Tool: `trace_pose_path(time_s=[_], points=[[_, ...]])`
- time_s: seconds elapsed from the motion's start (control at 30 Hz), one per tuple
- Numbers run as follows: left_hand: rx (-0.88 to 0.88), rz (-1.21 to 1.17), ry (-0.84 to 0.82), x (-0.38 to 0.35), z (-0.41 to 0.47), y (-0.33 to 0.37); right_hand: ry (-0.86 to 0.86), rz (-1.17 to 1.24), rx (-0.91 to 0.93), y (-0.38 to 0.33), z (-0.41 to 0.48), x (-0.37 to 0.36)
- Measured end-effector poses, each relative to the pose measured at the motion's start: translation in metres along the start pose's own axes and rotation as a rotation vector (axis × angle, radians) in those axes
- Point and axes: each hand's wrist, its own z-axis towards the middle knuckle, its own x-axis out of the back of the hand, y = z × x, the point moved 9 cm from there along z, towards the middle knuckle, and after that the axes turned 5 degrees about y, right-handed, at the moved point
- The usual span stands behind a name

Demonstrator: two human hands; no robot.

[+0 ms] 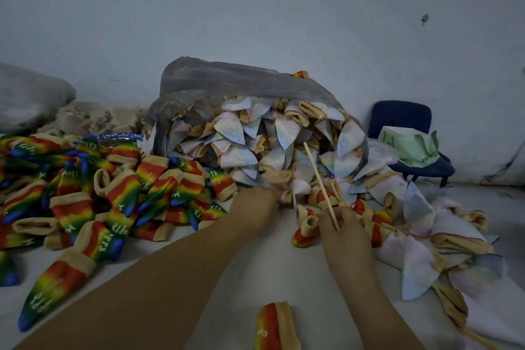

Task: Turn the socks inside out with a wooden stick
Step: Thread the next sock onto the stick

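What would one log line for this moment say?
right hand: holds wooden stick | left hand: at pale sock, grip unclear | rainbow socks: piled left

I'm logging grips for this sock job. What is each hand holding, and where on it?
The right hand pinches the wooden stick at its lower end. The left hand touches a pale sock; grip unclear.
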Motion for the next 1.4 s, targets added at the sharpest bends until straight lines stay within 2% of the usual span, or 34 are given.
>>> trace_pose_path(time_s=[0.1, 0.17, 0.23, 0.33, 0.4, 0.5, 0.63, 0.77, 0.87, 1.03, 1.23, 1.4], points=[[0.074, -0.246, 0.238, 0.037, -0.018, -0.009, 0.033, 0.071, 0.055, -0.009, -0.001, 0.004], [0.110, -0.512, 0.378, 0.059, -0.040, -0.013, 0.050, 0.149, 0.086, -0.019, -0.004, 0.008], [0.156, -0.776, 0.389, 0.067, -0.061, -0.012, 0.021, 0.213, 0.089, -0.026, -0.006, 0.008], [0.165, -0.994, 0.334, 0.064, -0.083, 0.000, -0.103, 0.342, 0.033, -0.033, -0.011, -0.003], [0.104, -1.010, 0.312, 0.064, -0.091, 0.013, -0.164, 0.423, -0.016, -0.035, -0.017, -0.010], [0.032, -0.896, 0.318, 0.067, -0.095, 0.028, -0.160, 0.447, -0.023, -0.037, -0.021, -0.011], [0.098, -0.953, 0.241, 0.057, -0.095, 0.027, -0.145, 0.429, -0.023, -0.034, -0.018, -0.012], [0.213, -1.061, 0.235, 0.064, -0.094, 0.020, -0.192, 0.408, 0.073, -0.043, -0.023, -0.017], [0.256, -1.056, 0.199, 0.056, -0.093, 0.015, -0.241, 0.367, 0.126, -0.048, -0.029, -0.024], [0.287, -1.039, 0.123, 0.039, -0.093, 0.013, -0.224, 0.339, 0.145, -0.048, -0.028, -0.022], [0.368, -1.248, 0.255, 0.051, -0.096, 0.004, -0.237, 0.381, 0.137, -0.048, -0.031, -0.028], [0.572, -1.476, 0.348, 0.042, -0.102, -0.002, -0.224, 0.353, 0.157, -0.054, -0.032, -0.034]])
